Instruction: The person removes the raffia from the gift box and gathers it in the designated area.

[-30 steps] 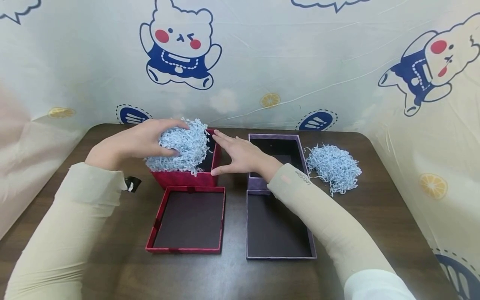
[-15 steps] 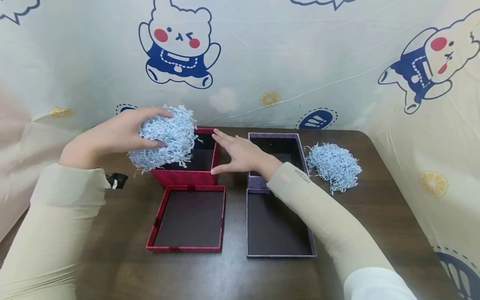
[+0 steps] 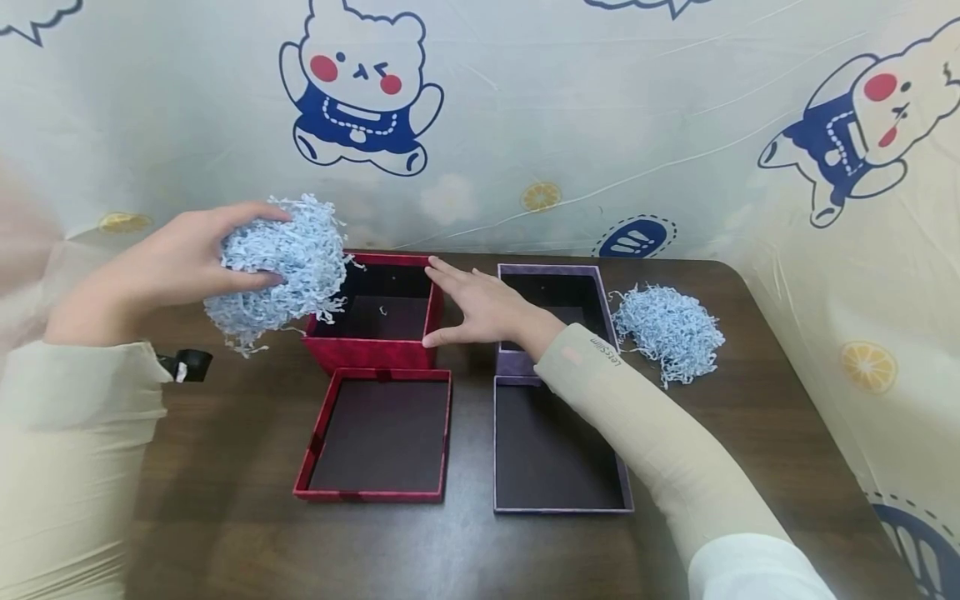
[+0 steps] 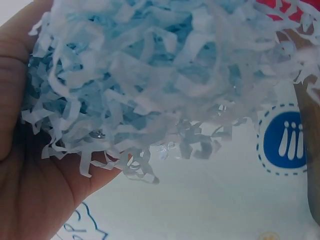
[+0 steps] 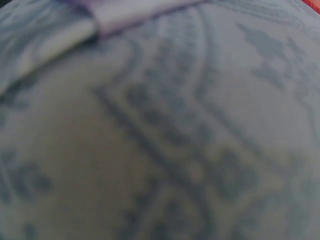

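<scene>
A clump of light blue shredded paper is gripped by my left hand, thumb and fingers spread around it, just left of the red box. In the left wrist view the curly paper strips fill the upper part, with the palm behind them. My right hand has its fingers stretched out, with thumb and fingertips resting on the right rim of the red box. One small strip lies on the dark floor inside that box. Blurred patterned fabric fills most of the right wrist view, and no hand shows there.
A purple box stands open to the right, partly behind my right wrist. In front lie a red lid and a purple lid, both inside up. Another pile of blue shredded paper sits at the right. Patterned cloth hangs behind the table.
My left hand has lifted the shredded paper and carried it leftward, off the red box, so the box's dark inside now shows. The right hand has stayed at the box's rim.
</scene>
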The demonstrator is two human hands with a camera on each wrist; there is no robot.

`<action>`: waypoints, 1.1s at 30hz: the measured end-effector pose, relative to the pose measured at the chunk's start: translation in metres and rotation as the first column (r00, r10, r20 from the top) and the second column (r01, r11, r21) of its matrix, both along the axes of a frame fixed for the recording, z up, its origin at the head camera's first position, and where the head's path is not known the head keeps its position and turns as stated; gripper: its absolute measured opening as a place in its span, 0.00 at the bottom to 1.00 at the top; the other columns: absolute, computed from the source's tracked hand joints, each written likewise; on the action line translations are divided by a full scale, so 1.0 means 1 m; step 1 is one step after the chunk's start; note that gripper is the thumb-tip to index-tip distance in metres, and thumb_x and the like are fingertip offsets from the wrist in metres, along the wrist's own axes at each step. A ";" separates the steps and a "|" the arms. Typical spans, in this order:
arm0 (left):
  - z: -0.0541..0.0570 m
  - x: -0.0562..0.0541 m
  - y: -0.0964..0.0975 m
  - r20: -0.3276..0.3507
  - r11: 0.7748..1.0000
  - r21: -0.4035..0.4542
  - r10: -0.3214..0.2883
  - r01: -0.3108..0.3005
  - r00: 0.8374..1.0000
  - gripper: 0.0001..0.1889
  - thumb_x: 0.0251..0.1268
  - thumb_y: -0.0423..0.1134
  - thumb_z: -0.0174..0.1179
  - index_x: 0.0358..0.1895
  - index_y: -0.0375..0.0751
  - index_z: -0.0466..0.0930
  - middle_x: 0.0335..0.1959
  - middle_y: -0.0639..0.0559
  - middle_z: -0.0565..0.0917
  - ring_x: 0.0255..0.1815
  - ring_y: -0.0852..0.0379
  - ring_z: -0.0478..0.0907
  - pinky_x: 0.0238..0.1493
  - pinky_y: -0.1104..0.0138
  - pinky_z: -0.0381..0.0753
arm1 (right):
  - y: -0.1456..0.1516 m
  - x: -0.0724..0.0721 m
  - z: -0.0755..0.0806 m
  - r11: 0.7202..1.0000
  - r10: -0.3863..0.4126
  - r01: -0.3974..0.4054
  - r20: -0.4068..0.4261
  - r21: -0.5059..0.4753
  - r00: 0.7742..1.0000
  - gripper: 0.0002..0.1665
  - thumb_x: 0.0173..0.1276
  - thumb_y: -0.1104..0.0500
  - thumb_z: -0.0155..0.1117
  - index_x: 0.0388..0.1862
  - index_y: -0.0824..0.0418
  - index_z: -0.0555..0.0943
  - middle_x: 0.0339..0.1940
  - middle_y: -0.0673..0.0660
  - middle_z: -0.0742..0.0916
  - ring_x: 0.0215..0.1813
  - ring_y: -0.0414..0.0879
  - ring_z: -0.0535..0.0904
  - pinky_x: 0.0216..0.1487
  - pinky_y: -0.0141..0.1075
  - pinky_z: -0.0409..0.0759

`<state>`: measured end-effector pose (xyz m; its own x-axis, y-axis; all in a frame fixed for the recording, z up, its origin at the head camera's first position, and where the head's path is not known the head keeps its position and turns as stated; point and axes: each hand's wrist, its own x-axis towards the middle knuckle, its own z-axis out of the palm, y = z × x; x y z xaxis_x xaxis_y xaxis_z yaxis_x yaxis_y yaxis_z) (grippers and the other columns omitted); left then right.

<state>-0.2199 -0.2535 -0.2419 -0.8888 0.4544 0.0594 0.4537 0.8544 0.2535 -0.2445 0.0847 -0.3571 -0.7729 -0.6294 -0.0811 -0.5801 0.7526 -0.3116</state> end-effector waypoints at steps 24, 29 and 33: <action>-0.013 0.012 -0.061 -0.020 0.979 0.051 0.198 -0.197 0.980 0.40 0.57 0.42 0.72 0.72 0.40 0.64 0.68 0.21 0.65 0.57 0.22 0.64 0.48 0.26 0.69 | 0.001 0.001 0.001 1.000 0.014 -0.014 -0.003 -0.002 1.000 0.65 0.56 0.19 0.56 0.83 0.51 0.48 0.84 0.46 0.47 0.83 0.45 0.51 0.83 0.49 0.45; -0.022 0.015 -0.067 -0.020 0.975 0.013 0.222 -0.222 0.975 0.40 0.57 0.44 0.71 0.72 0.39 0.63 0.68 0.21 0.64 0.56 0.22 0.64 0.48 0.27 0.70 | 0.002 0.000 0.002 1.000 0.010 -0.010 -0.008 0.001 1.000 0.65 0.56 0.19 0.57 0.83 0.52 0.48 0.84 0.46 0.48 0.83 0.45 0.51 0.83 0.48 0.46; -0.033 0.016 -0.073 0.003 0.976 0.048 0.213 -0.213 0.977 0.40 0.54 0.42 0.73 0.70 0.37 0.65 0.65 0.20 0.67 0.53 0.23 0.67 0.46 0.28 0.73 | 0.002 0.000 0.000 1.000 0.009 -0.009 -0.004 0.002 1.000 0.65 0.56 0.19 0.56 0.82 0.51 0.49 0.84 0.45 0.47 0.83 0.45 0.51 0.83 0.48 0.45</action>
